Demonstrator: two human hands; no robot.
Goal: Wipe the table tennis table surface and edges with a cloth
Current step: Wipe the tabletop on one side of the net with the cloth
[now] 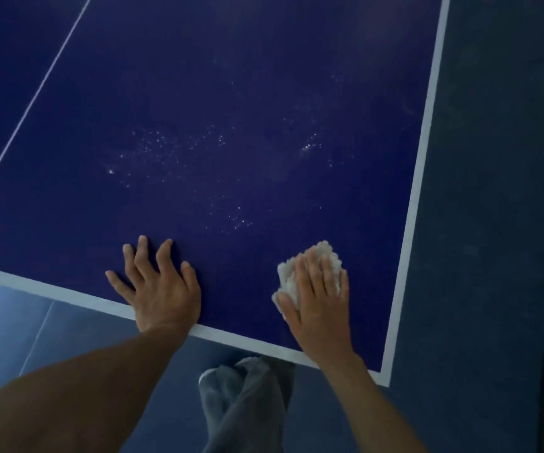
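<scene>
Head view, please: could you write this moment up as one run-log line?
left hand: fingers spread on table, near edge | right hand: pressing cloth by near corner | surface: pale specks ahead of hands

A table tennis table [264, 93] fills most of the frame, its flat top dark blue. A broad white band runs along the near edge, from the left of the frame down to a corner at the lower right, and on up the right edge. A thin white line crosses the upper left. Pale specks [159, 148] dot the middle of the surface in loose patches. A white, nubbly cloth [287, 277] lies crumpled on the blue top at the lower right of centre, near the corner, pressed flat under the right hand [319, 302], so only its far and left edges show.
</scene>
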